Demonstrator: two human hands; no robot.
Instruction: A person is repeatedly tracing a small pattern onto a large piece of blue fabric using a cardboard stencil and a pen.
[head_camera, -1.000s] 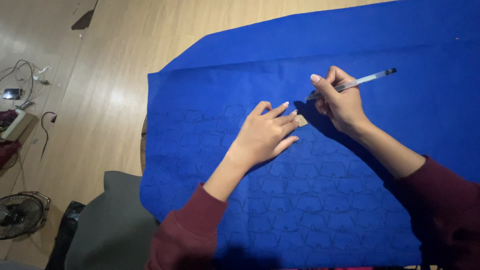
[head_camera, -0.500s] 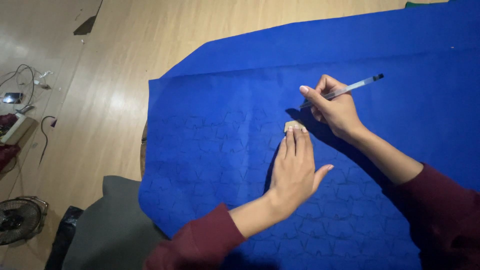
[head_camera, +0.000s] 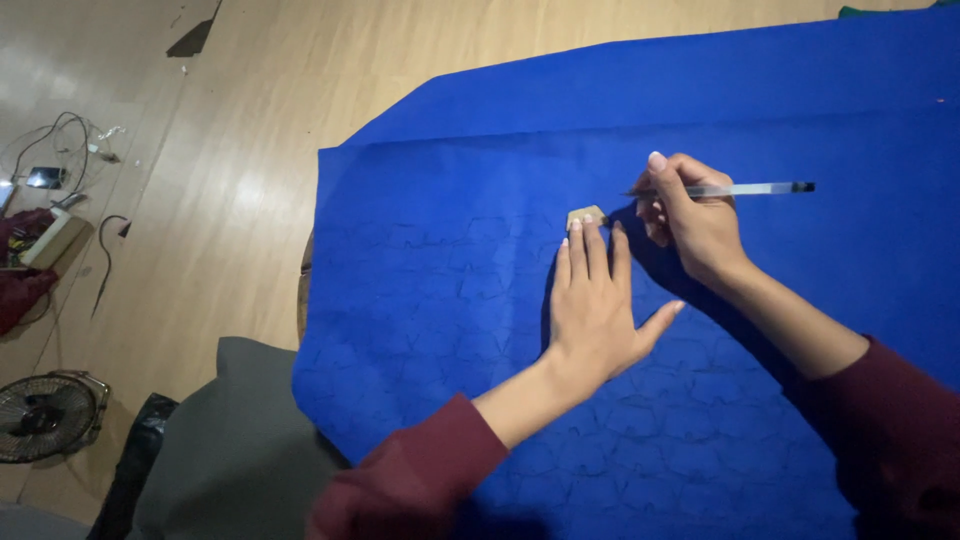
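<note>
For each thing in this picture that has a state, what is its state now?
Left hand: flat, fingertips pressing the small tan template.
Small tan template: lying on the blue fabric, partly covered.
Right hand: gripping the pen.
Pen: held nearly level, tip near the template.
Blue fabric: spread out, marked with traced outlines.
Fan: on the floor; running or not, unclear.

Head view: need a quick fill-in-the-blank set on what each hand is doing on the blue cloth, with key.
1. The right hand holds a clear ____ in its grip.
2. The left hand lies flat, its fingertips pressing a small tan ____ onto the cloth.
3. The blue cloth is covered with faint drawn ____.
4. On the wooden floor at lower left stands a small ____.

Missing words: pen; template; outlines; fan
</note>
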